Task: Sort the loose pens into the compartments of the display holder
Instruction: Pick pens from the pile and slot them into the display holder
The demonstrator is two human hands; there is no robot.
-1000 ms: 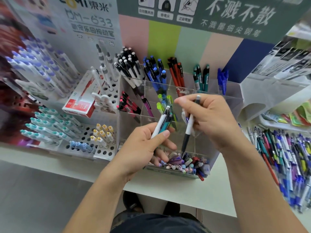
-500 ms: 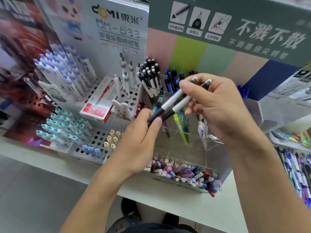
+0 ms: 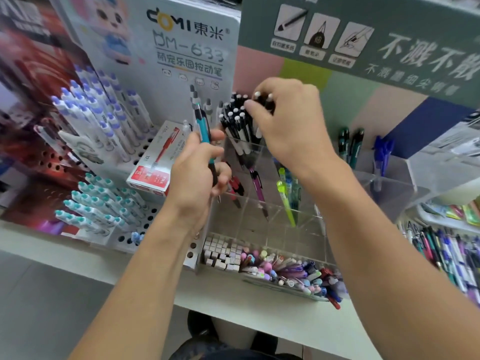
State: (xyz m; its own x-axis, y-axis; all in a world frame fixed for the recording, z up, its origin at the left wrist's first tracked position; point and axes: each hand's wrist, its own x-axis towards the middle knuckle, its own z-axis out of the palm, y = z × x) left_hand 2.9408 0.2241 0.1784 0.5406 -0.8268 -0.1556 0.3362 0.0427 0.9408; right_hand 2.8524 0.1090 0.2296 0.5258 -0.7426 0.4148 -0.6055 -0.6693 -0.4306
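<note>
The right hand [image 3: 291, 120] reaches over the back-left compartment of the clear acrylic display holder [image 3: 389, 188], fingers curled and pinching two black-and-white click pens [image 3: 265, 101] by their upper ends, right among the bunch of matching black-and-white pens [image 3: 237, 126] standing there. The left hand [image 3: 197, 175] sits lower, just left of the holder, fist closed round an upright teal click pen [image 3: 202, 126] (a darker pen shows beside it). The white display card [image 3: 187, 42] behind reads "DOMI" and "DM-633"; the green sign [image 3: 389, 37] carries Chinese characters, too blurred to read surely.
</note>
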